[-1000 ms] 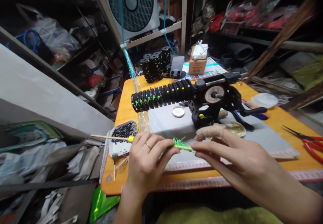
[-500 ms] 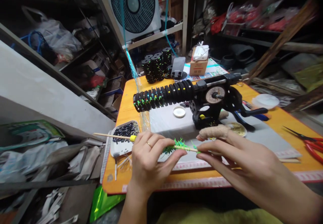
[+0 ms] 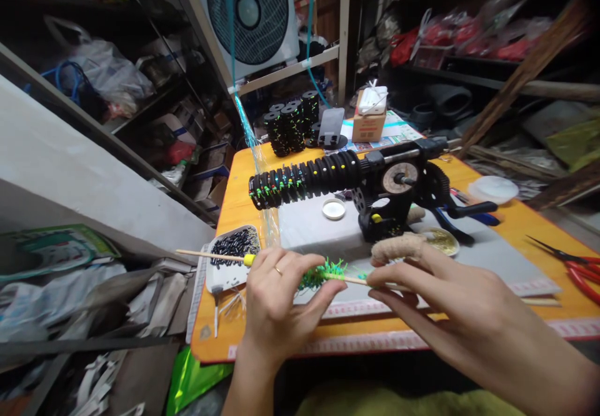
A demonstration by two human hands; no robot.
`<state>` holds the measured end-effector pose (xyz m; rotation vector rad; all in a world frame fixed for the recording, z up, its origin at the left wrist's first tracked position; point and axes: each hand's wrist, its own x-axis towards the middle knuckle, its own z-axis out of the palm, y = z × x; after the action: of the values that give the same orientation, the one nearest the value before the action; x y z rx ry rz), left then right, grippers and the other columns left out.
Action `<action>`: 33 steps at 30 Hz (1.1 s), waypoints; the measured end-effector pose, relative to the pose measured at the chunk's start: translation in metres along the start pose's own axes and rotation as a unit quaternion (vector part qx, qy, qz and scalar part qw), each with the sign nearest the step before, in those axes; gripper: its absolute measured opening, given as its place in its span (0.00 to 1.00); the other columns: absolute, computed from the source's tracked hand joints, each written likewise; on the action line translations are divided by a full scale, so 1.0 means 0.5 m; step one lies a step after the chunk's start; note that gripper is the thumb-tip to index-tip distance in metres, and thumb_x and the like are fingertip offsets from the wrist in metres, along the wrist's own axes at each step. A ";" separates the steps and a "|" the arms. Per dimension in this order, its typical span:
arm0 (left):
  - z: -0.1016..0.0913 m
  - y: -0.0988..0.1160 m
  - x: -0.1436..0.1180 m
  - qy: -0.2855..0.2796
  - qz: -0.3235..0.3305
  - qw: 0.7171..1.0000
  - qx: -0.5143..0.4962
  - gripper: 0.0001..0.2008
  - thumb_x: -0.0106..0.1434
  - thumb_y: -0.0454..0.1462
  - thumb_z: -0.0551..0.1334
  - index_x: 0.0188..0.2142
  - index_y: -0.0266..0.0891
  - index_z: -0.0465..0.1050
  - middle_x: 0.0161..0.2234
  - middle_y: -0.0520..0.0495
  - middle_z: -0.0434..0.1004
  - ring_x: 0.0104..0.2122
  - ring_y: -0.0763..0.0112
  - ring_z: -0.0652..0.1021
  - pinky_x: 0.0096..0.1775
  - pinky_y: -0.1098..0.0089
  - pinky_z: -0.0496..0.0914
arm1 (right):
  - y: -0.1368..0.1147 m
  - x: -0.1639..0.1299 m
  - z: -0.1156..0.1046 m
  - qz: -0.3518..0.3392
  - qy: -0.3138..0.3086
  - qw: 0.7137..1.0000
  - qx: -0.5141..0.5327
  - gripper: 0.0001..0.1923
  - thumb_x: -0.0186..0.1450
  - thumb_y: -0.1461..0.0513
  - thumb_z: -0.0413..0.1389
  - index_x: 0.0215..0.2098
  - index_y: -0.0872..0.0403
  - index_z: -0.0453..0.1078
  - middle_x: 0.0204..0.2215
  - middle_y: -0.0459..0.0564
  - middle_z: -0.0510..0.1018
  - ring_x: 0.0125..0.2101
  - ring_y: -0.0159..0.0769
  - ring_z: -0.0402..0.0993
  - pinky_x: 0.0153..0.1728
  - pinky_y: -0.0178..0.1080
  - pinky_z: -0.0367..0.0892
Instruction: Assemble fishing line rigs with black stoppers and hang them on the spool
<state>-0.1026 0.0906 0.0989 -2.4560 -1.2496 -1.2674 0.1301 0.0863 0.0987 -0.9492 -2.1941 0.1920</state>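
Observation:
A thin wooden stick (image 3: 210, 255) runs through both hands, with a yellow band (image 3: 250, 259) around it left of my left hand. My left hand (image 3: 276, 294) is closed around the stick, thumb and forefinger beside a bunch of bright green bristly strands (image 3: 334, 269) on it. My right hand (image 3: 450, 297) pinches near the stick's right end, and its fingers hide that end. Tan wrapping covers the right forefinger. Behind the hands stands a black hand-cranked device (image 3: 398, 185), its long roller (image 3: 304, 175) carrying black rings with green strands and coloured dots.
A white tray of small dark tubes (image 3: 234, 247) lies left on the orange table (image 3: 220, 335). Red-handled scissors (image 3: 574, 266) rest at the right edge. A small white dish (image 3: 333, 208) sits behind my hands. Stacked black spools (image 3: 288, 122), a carton (image 3: 369, 122) and a fan (image 3: 248, 13) are farther back.
Both hands stay nearly in place on the stick. The green strand that stood up beside my right fingertips is no longer there; the bunch shows slightly fuller near my left thumb.

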 end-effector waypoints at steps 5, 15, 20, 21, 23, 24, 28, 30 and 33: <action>-0.014 -0.017 -0.010 0.015 0.001 0.999 0.039 0.20 0.63 0.36 0.71 0.51 0.37 0.68 0.33 0.49 0.80 0.32 0.67 0.76 0.40 0.64 0.69 | 0.019 -0.019 0.000 0.028 -0.007 0.997 -0.071 0.16 0.74 0.54 0.52 0.53 0.55 0.70 0.42 0.56 0.80 0.36 0.40 0.82 0.29 0.36 0.73; -0.024 -0.024 -0.023 -0.005 0.029 0.999 0.043 0.18 0.65 0.34 0.69 0.53 0.38 0.70 0.31 0.50 0.81 0.30 0.68 0.74 0.39 0.65 0.67 | -0.032 0.027 0.066 -0.018 0.019 0.999 -0.045 0.12 0.76 0.61 0.49 0.43 0.54 0.74 0.30 0.49 0.82 0.28 0.34 0.79 0.29 0.36 0.68; -0.049 -0.053 -0.026 -0.106 0.097 0.985 0.098 0.14 0.71 0.33 0.59 0.52 0.49 0.76 0.32 0.50 0.80 0.30 0.67 0.72 0.38 0.65 0.64 | -0.029 0.027 0.084 -0.042 0.003 0.999 -0.035 0.11 0.76 0.64 0.48 0.44 0.55 0.73 0.31 0.50 0.80 0.30 0.36 0.78 0.30 0.37 0.68; -0.054 -0.061 -0.024 -0.126 0.112 0.979 0.116 0.14 0.72 0.32 0.58 0.51 0.49 0.77 0.32 0.50 0.80 0.30 0.67 0.72 0.38 0.65 0.64 | -0.025 0.025 0.086 -0.047 -0.003 0.998 -0.042 0.11 0.76 0.64 0.47 0.45 0.55 0.73 0.32 0.50 0.80 0.29 0.36 0.78 0.30 0.38 0.67; -0.064 -0.083 -0.017 -0.160 0.151 0.963 0.156 0.13 0.72 0.31 0.56 0.49 0.44 0.77 0.33 0.49 0.80 0.30 0.67 0.74 0.39 0.64 0.67 | -0.017 0.020 0.086 -0.051 -0.009 0.996 -0.069 0.12 0.76 0.64 0.46 0.45 0.54 0.72 0.32 0.50 0.80 0.28 0.37 0.78 0.28 0.38 0.67; -0.070 -0.098 -0.011 -0.171 0.174 0.954 0.176 0.12 0.72 0.31 0.56 0.48 0.41 0.76 0.33 0.48 0.80 0.31 0.68 0.75 0.39 0.64 0.68 | -0.012 0.019 0.084 -0.050 -0.006 0.995 -0.086 0.12 0.76 0.63 0.46 0.45 0.54 0.72 0.32 0.50 0.80 0.28 0.37 0.79 0.27 0.39 0.67; -0.109 -0.193 0.017 -0.186 0.237 0.928 0.218 0.10 0.72 0.30 0.56 0.46 0.38 0.76 0.39 0.42 0.82 0.37 0.65 0.81 0.41 0.63 0.75 | 0.005 0.010 0.070 -0.043 0.013 0.991 -0.123 0.12 0.77 0.62 0.46 0.45 0.55 0.71 0.32 0.50 0.82 0.27 0.36 0.80 0.27 0.39 0.67; -0.135 -0.258 0.029 -0.165 0.218 0.939 0.208 0.09 0.71 0.32 0.58 0.46 0.40 0.77 0.45 0.41 0.82 0.42 0.64 0.82 0.45 0.62 0.77 | 0.013 0.001 0.063 -0.033 0.022 0.994 -0.104 0.10 0.77 0.61 0.47 0.46 0.55 0.70 0.34 0.49 0.82 0.28 0.33 0.81 0.30 0.37 0.69; -0.159 -0.358 0.040 -0.140 0.204 0.948 0.199 0.09 0.71 0.32 0.58 0.46 0.39 0.76 0.49 0.37 0.81 0.49 0.61 0.82 0.50 0.58 0.78 | 0.024 -0.017 0.060 -0.009 0.033 0.998 -0.060 0.08 0.76 0.59 0.50 0.48 0.52 0.69 0.35 0.47 0.82 0.30 0.32 0.80 0.33 0.35 0.70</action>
<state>-0.2735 0.1861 0.1188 -2.4587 -0.8637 -0.5175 0.1207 0.0933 0.0672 -0.9875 -2.1725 0.0214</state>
